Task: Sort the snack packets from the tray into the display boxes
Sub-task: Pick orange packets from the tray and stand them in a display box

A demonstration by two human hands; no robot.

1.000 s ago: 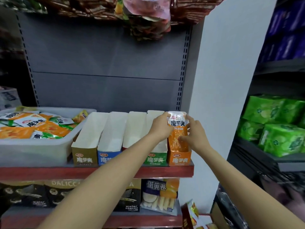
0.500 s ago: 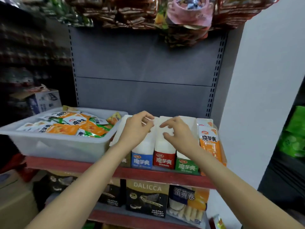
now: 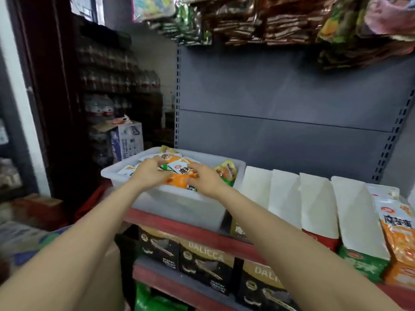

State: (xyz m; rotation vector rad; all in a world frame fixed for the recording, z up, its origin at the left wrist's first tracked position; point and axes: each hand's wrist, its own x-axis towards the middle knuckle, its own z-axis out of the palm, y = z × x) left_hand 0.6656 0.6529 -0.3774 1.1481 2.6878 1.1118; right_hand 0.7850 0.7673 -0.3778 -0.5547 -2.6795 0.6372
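A translucent white tray [image 3: 177, 200] stands at the left of the red shelf, heaped with orange, green and white snack packets [image 3: 179, 169]. Both hands are over the heap. My left hand [image 3: 149, 173] has its bent fingers at a green packet's edge [image 3: 166, 167]. My right hand [image 3: 206, 179] touches an orange packet [image 3: 179, 181] with bent fingers. Blur hides whether either hand grips. To the right stand several display boxes [image 3: 318, 205] with white insides. The far-right orange box [image 3: 399, 274] holds an upright orange packet [image 3: 396, 227].
Black Dalicca cartons [image 3: 202, 265] fill the shelf below the red shelf edge [image 3: 179, 227]. Bagged snacks [image 3: 292, 21] hang overhead against the grey back panel. A cardboard box [image 3: 128, 140] and dark bottle shelves lie to the left.
Both hands left the orange packet standing in the far-right box and moved left across the display boxes into the tray. The view swung left with them.
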